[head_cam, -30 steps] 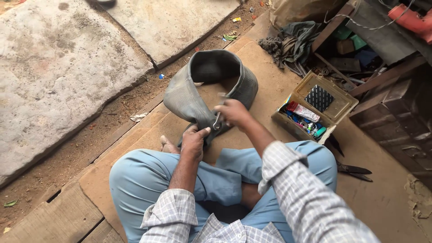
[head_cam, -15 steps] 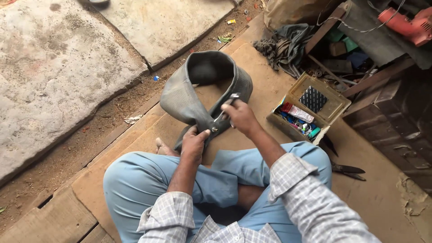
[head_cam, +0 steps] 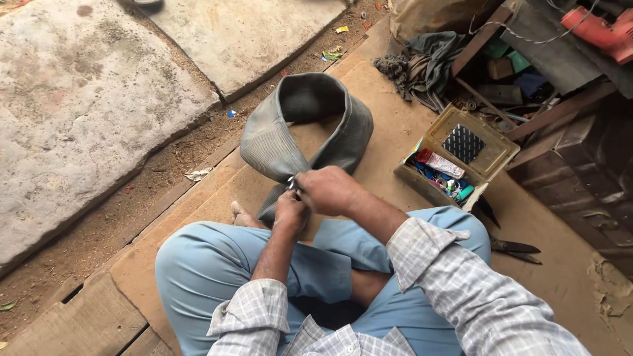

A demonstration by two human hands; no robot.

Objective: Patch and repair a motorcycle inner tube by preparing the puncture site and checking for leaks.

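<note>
You sit cross-legged on a wooden board floor [head_cam: 409, 138], with big stone slabs [head_cam: 86, 112] lying beyond its far-left edge. Before your knees lies a grey rubber inner tube [head_cam: 300, 125], folded into a flattened loop. Its long axis runs away from you: the rounded bend points to the far side, toward the slabs, and the two limbs come back together near your hands, where the tube pinches narrow and a short end continues toward your foot [head_cam: 242, 215].

To your right, near the tube but apart from it, an open tan box [head_cam: 491, 161] sits on the boards, holding small tubes and a dark ridged patch. Just beyond the box's near corner dark shears [head_cam: 514, 249] lie flat. Farther right a heap of rags [head_cam: 422, 62] and scrap wood crowd the corner, with a red power tool [head_cam: 597, 29] at the top edge.

Your left hand [head_cam: 290, 212] has its fingers closed around the pinched neck of the tube. Your right hand [head_cam: 328, 190] is just above it, touching it, fingers closed on a small metal piece [head_cam: 291, 182] at that neck; what the piece is, you cannot tell.
</note>
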